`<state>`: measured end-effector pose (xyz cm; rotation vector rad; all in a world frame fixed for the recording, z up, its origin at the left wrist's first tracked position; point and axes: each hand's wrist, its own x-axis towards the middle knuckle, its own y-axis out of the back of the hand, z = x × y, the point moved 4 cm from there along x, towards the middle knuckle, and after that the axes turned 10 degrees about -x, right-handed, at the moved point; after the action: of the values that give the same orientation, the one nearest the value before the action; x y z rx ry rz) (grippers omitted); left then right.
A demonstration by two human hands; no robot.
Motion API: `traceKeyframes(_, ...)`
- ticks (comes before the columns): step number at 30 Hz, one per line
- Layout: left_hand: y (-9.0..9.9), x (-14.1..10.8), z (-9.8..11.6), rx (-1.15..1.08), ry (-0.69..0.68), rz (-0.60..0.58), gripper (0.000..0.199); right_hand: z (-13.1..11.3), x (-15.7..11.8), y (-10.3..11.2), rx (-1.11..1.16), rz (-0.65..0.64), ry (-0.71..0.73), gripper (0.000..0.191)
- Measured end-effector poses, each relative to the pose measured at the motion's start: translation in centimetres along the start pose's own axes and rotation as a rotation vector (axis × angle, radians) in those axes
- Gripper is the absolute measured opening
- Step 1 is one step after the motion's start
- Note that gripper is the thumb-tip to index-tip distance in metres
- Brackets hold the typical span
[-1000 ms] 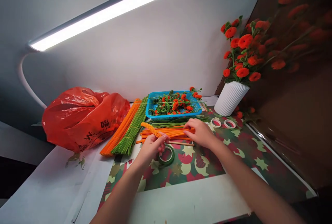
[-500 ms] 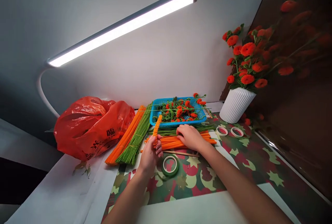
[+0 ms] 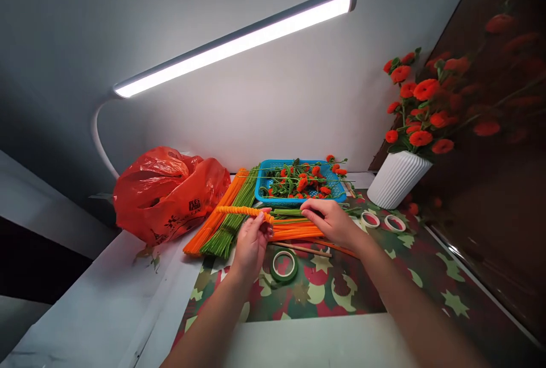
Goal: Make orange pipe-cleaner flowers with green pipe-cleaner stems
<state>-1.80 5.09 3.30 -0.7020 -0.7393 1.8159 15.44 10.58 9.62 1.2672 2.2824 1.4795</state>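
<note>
My left hand (image 3: 251, 243) is closed around a spiral-coiled orange pipe cleaner (image 3: 239, 210), whose free end points left. To its right, my right hand (image 3: 330, 221) hovers over a bundle of straight orange pipe cleaners (image 3: 294, 230), thumb and fingers pinched together. Whatever the pinch holds, if anything, I cannot make out. A loose orange strand (image 3: 341, 247) slants out below this hand. Green pipe cleaners (image 3: 285, 211) lie behind the orange bundle. Nearer me are a thin wooden stick (image 3: 307, 249) and a roll of green tape (image 3: 273, 268).
A blue basket (image 3: 258, 186) holds small orange flowers with green stems. Left of it lie tied orange (image 3: 205, 237) and green bundles (image 3: 226, 231) beside a red plastic bag (image 3: 166, 197). On the right stand white tape rolls (image 3: 370, 220) and a white flower vase (image 3: 396, 180). A lamp (image 3: 239, 38) hangs above.
The coiled pipe cleaner has swung from nearly upright to almost level, pointing left. My right hand has lifted slightly from the orange bundle. The whole view has shifted with the head.
</note>
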Motion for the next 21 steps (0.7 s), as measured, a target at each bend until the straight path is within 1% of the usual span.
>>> traceKeyframes(5,-0.1,-0.1,-0.2,-0.111,0.077,0.022,0.029,-1.6,-0.4,0.7,-0.004,0.023,0.058,0.024)
traceKeyframes(8,0.1,0.1,0.0,-0.161,0.063,0.039,0.025,-1.8,-0.5,0.8,-0.005,0.04,0.08,0.023)
traceKeyframes(10,0.3,0.2,0.1,-0.169,0.045,0.05,0.021,-1.7,-0.5,0.7,0.001,0.046,0.085,0.022)
traceKeyframes(13,0.4,0.4,0.1,-0.165,0.032,0.049,0.021,-1.5,-0.5,0.4,0.005,0.049,0.095,0.019)
traceKeyframes(16,0.4,0.2,-0.1,-0.141,0.03,0.047,0.026,-1.2,-0.4,0.3,-0.008,0.056,0.089,0.018)
traceKeyframes(19,0.3,-0.2,-0.5,-0.09,0.045,0.05,0.036,-1.0,-0.3,0.1,-0.006,0.044,0.082,0.018)
traceKeyframes(21,0.1,-0.5,-0.7,-0.053,0.045,0.056,0.04,-1.0,-0.3,0.0,0.004,0.033,0.072,0.018)
